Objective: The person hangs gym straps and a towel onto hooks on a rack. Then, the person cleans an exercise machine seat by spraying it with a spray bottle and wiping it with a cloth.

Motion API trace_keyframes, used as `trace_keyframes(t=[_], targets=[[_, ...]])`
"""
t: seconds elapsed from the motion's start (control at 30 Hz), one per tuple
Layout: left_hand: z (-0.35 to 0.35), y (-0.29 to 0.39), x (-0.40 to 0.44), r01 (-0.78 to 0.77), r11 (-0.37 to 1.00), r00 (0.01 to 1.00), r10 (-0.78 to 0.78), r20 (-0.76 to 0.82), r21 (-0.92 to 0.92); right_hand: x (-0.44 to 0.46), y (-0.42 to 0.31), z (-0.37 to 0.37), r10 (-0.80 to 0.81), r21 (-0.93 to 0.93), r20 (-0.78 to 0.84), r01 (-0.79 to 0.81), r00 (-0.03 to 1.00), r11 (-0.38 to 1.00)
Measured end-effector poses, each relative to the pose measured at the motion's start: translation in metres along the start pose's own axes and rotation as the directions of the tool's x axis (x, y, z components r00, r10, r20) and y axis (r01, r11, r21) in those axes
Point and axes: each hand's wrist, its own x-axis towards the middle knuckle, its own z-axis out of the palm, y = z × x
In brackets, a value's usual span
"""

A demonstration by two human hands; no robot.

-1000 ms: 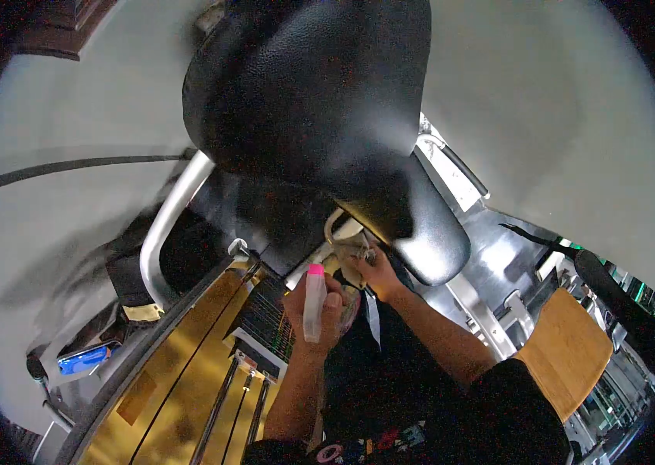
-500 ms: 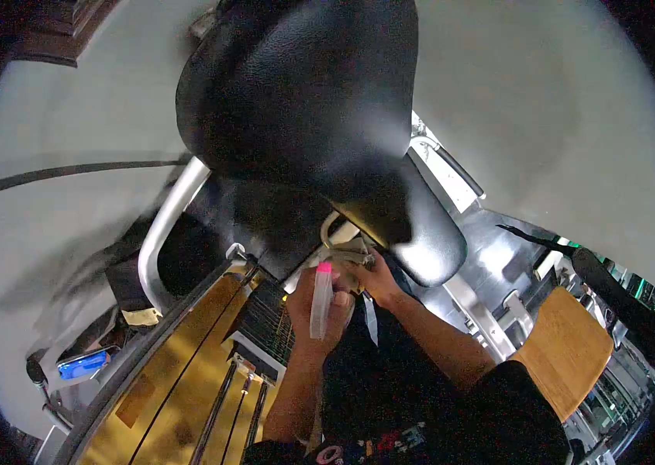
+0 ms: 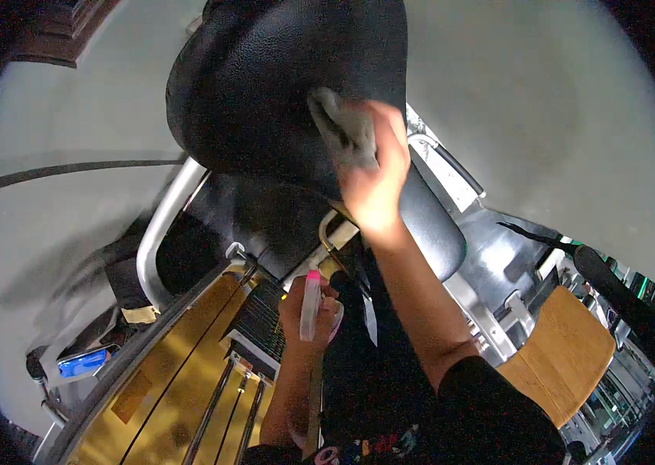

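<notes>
My right hand (image 3: 383, 170) is closed around a bunched grey cloth (image 3: 345, 130) in front of the large black padded cushion (image 3: 242, 93), whose surface looks like leather. Whether the cloth presses on the pad, I cannot tell for certain. Lower down, near my body, my left hand (image 3: 292, 319) grips a translucent spray bottle (image 3: 310, 311). The bottle's pink nozzle tip (image 3: 313, 275) points up. Most of its body is hidden by my fingers.
A second black pad (image 3: 434, 225) sits behind my right forearm. On the left a silver tube (image 3: 158, 240) bends beside a gold panel with metal rods (image 3: 211, 411). A blue device (image 3: 83, 364) lies further left. A tan board (image 3: 564, 356) stands at the lower right.
My right hand has moved up from beside my left hand to the black cushion, carrying the grey cloth. My left hand has lowered slightly with the spray bottle.
</notes>
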Motion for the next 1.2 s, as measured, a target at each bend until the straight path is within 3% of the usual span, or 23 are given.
trace_keyframes(t=[0.07, 0.13, 0.2, 0.27, 0.3, 0.33, 0.4, 0.5, 0.53, 0.63, 0.7, 0.77, 0.8, 0.87, 0.9, 0.97, 1.0, 1.03, 1.07, 1.13, 1.2], targets=[[0.004, 0.012, -0.004, 0.059, 0.98, 0.998, -0.057, 0.014, -0.189, 0.01, -0.006, 0.02, -0.163, -0.029, -0.005, 0.163, 0.987, 0.986], [-0.001, 0.008, -0.005, 0.03, 0.991, 0.998, -0.023, 0.055, -0.132, -0.012, -0.005, 0.026, -0.296, -0.079, 0.115, 0.306, 0.948, 0.949], [-0.003, 0.008, -0.008, -0.011, 0.996, 0.995, 0.019, 0.101, -0.084, -0.041, 0.022, 0.016, -0.274, -0.143, 0.259, 0.317, 0.926, 0.937], [-0.004, 0.007, -0.014, 0.064, 0.991, 0.994, -0.074, 0.08, 0.117, -0.068, 0.063, 0.002, -0.161, -0.142, 0.196, 0.19, 0.967, 0.971], [-0.006, 0.006, -0.014, 0.06, 0.992, 0.995, -0.068, 0.075, 0.113, -0.074, 0.083, 0.002, 0.091, 0.068, 0.04, -0.094, 0.995, 0.993], [-0.009, 0.004, -0.015, 0.009, 0.994, 0.994, -0.02, 0.103, 0.112, -0.066, 0.087, 0.003, 0.368, 0.306, -0.053, -0.336, 0.928, 0.891], [-0.01, -0.001, -0.017, -0.039, 0.994, 0.991, 0.026, 0.128, 0.105, -0.029, 0.08, -0.01, -0.042, -0.09, -0.063, 0.036, 0.997, 0.995], [-0.007, -0.008, -0.022, 0.04, 0.999, 0.992, -0.037, 0.121, -0.022, 0.021, 0.021, 0.015, -0.181, -0.079, -0.161, 0.17, 0.97, 0.982], [-0.006, -0.009, -0.023, 0.024, 1.0, 0.993, -0.025, 0.115, 0.013, 0.021, 0.015, 0.023, -0.266, -0.091, -0.102, 0.257, 0.959, 0.962], [-0.003, -0.001, -0.024, 0.006, 0.993, 0.99, -0.022, 0.138, 0.117, -0.023, -0.001, 0.025, -0.266, -0.107, 0.136, 0.281, 0.954, 0.954], [-0.003, 0.011, -0.023, -0.003, 0.984, 0.987, -0.026, 0.157, 0.178, -0.07, 0.037, 0.014, -0.282, -0.056, 0.298, 0.312, 0.912, 0.948], [-0.005, 0.022, -0.021, -0.186, 0.876, 0.942, 0.03, 0.333, 0.445, -0.105, 0.081, -0.007, -0.114, -0.004, 0.332, 0.122, 0.936, 0.992], [-0.004, 0.023, -0.023, -0.184, 0.877, 0.943, 0.03, 0.331, 0.444, -0.101, 0.09, -0.016, -0.054, -0.035, 0.305, 0.068, 0.951, 0.997], [0.001, 0.022, -0.027, -0.105, 0.94, 0.96, 0.01, 0.281, 0.324, -0.074, 0.103, -0.012, -0.035, -0.147, 0.1, 0.05, 0.994, 0.988], [0.001, 0.021, -0.029, -0.097, 0.942, 0.96, 0.004, 0.279, 0.322, -0.041, 0.087, -0.01, -0.158, -0.145, 0.002, 0.157, 0.987, 0.977], [0.002, 0.019, -0.03, 0.2, 0.923, 0.905, -0.302, 0.301, 0.328, 0.009, 0.049, 0.003, -0.222, -0.156, -0.067, 0.209, 0.973, 0.965], [0.003, 0.016, -0.031, 0.204, 0.923, 0.904, -0.305, 0.299, 0.327, 0.025, 0.029, 0.014, -0.274, -0.072, -0.122, 0.266, 0.954, 0.961], [0.005, 0.011, -0.032, 0.066, 0.935, 0.936, -0.179, 0.302, 0.349, 0.032, 0.016, 0.021, -0.302, -0.106, -0.09, 0.292, 0.949, 0.95], [0.007, 0.009, -0.032, -0.073, 0.926, 0.95, -0.049, 0.309, 0.37, 0.027, 0.014, 0.03, -0.338, -0.028, -0.076, 0.337, 0.938, 0.941], [0.007, 0.013, -0.032, -0.081, 0.936, 0.946, -0.037, 0.324, 0.343, 0.003, -0.007, 0.025, -0.349, -0.054, 0.118, 0.357, 0.93, 0.933], [0.009, 0.014, -0.028, -0.096, 0.944, 0.94, -0.018, 0.341, 0.315, -0.037, 0.017, 0.018, -0.288, -0.031, 0.368, 0.321, 0.884, 0.947]])
